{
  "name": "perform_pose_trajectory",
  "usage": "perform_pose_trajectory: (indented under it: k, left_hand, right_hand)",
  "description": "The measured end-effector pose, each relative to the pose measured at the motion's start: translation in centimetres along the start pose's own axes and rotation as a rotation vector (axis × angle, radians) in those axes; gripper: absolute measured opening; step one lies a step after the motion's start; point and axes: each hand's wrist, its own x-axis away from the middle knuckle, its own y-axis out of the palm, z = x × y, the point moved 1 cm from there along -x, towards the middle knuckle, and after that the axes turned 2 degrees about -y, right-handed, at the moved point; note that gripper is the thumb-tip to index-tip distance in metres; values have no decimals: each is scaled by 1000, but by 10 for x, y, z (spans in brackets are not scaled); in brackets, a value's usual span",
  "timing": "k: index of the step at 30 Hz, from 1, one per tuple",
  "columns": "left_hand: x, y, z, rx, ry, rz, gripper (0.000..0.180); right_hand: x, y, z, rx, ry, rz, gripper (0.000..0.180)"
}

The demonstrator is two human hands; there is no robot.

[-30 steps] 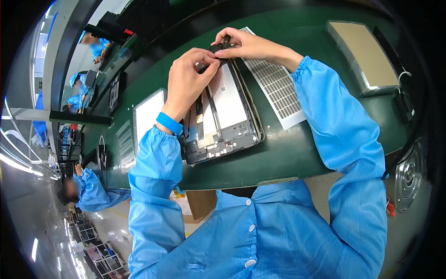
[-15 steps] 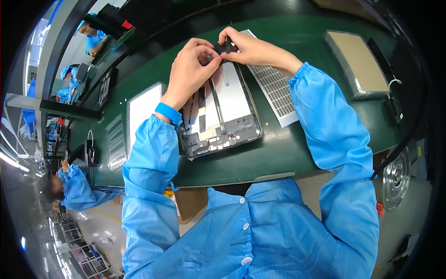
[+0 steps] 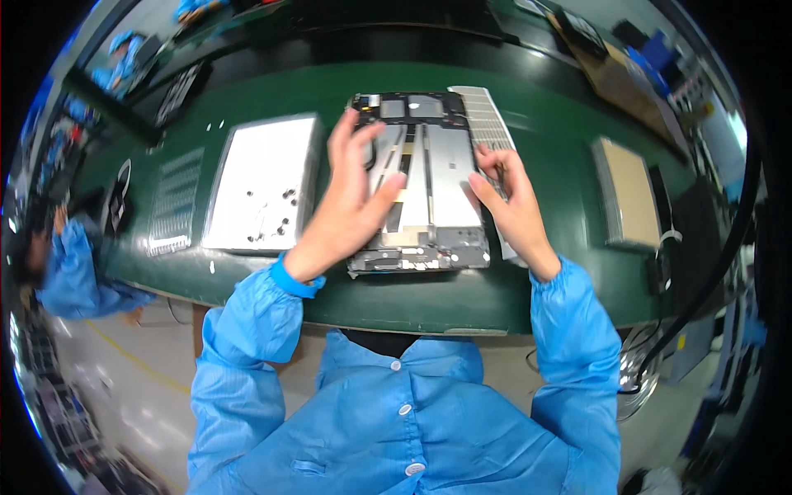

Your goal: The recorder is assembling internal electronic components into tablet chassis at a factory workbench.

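An opened tablet chassis point(image 3: 433, 186) with silver metal plates and dark circuit boards lies flat on the green bench point(image 3: 346, 91) in front of me. My left hand point(image 3: 351, 202) rests on its left half with the fingers spread and pointing away, holding nothing. My right hand point(image 3: 507, 198) lies along the chassis's right edge, fingers bent and touching the silver plate. A pale ribbed strip point(image 3: 487, 124) runs beside the chassis under my right hand. Both arms wear blue sleeves.
A silver tray point(image 3: 264, 186) with several small dark screws sits left of the chassis. A ribbed grey sheet point(image 3: 173, 202) lies further left. A tan flat box point(image 3: 627, 194) and black cables point(image 3: 685, 272) are on the right. Another person in blue works at far left point(image 3: 62, 264).
Both hands have come back from the far end of the chassis, where they pinched a small dark part, and now lie on its middle. The view has swung level.
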Motion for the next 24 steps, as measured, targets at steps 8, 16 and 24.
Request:
perform_pose_trajectory:
  k: [8, 16, 24]
  left_hand:
    - [26, -3, -5, 431, 60, 384, 66]
    - [34, 17, -13, 444, -223, 269, 52]
    - [31, 18, -10, 353, -179, 227, 39]
  right_hand:
    - [-97, 17, -50, -208, 86, 11, 32]
    - [-315, 35, 89, -337, 333, 164, 16]
    - [-330, 26, 101, 280, -242, -45, 40]
